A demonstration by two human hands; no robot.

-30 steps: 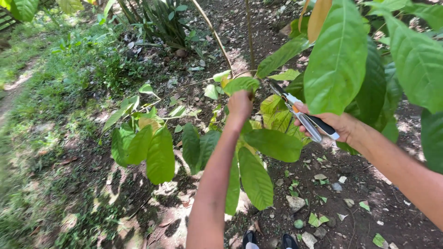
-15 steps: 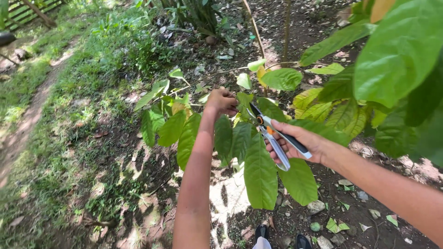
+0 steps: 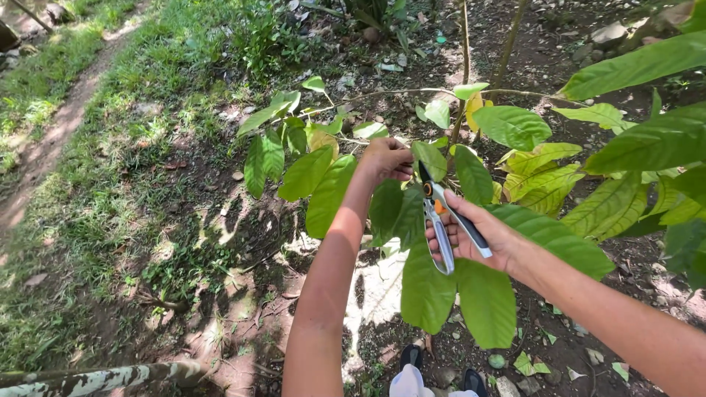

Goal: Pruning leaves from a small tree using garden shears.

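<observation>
Broad green leaves [image 3: 426, 287] hang around and below both hands, partly screening the shaded soil [image 3: 220, 220] beneath. The left hand [image 3: 386, 159] pinches a thin branch [image 3: 397, 93] among the foliage. Just beside it, the right hand [image 3: 478, 235] grips pruning shears [image 3: 441, 220], blades up near the left fingers.
</observation>
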